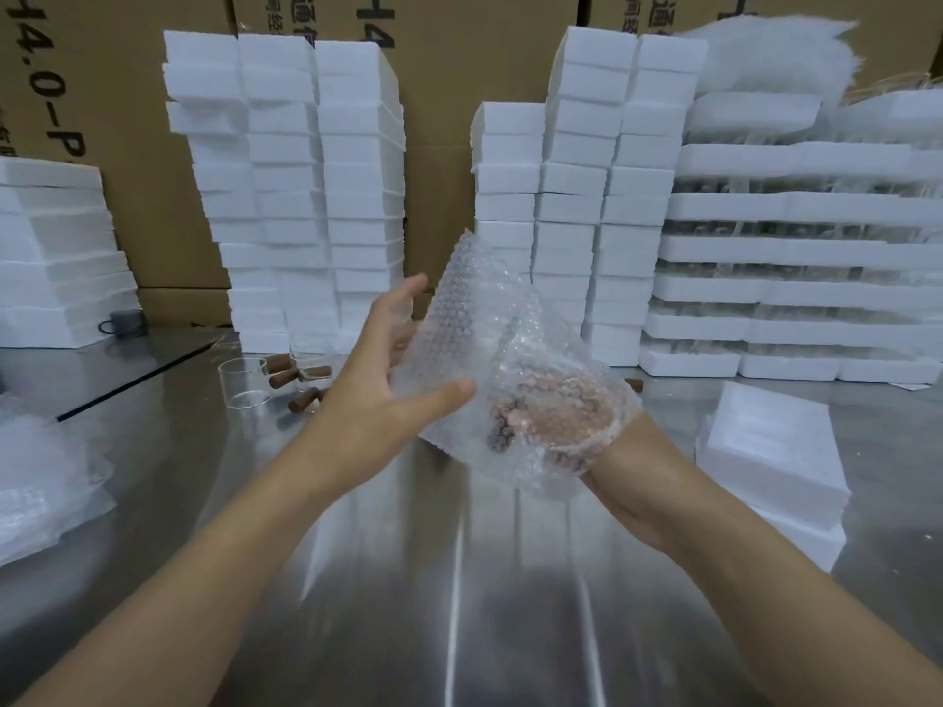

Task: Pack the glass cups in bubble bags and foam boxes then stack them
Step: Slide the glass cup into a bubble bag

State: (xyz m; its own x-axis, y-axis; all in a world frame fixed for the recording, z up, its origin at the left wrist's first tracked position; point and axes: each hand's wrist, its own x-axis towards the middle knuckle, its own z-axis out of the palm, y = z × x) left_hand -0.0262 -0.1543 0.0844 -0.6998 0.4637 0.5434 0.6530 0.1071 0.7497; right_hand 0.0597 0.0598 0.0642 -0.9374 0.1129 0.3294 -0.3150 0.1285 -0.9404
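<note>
You're facing cartons behind the tall foam box stack. Left of the stack, the left carton is showing "H4.0-P", printed sideways and cut off below. Above the stack, the top carton is showing "H4" beside cropped, unreadable Chinese characters.

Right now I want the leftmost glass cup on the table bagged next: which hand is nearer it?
Left. The left hand is just right of the glass cup; the right hand is farther right, inside the bubble bag.

The near surface is being left open; passage is being blocked behind by foam box stacks, leftward by bubble bags, rightward by a foam box.
</note>
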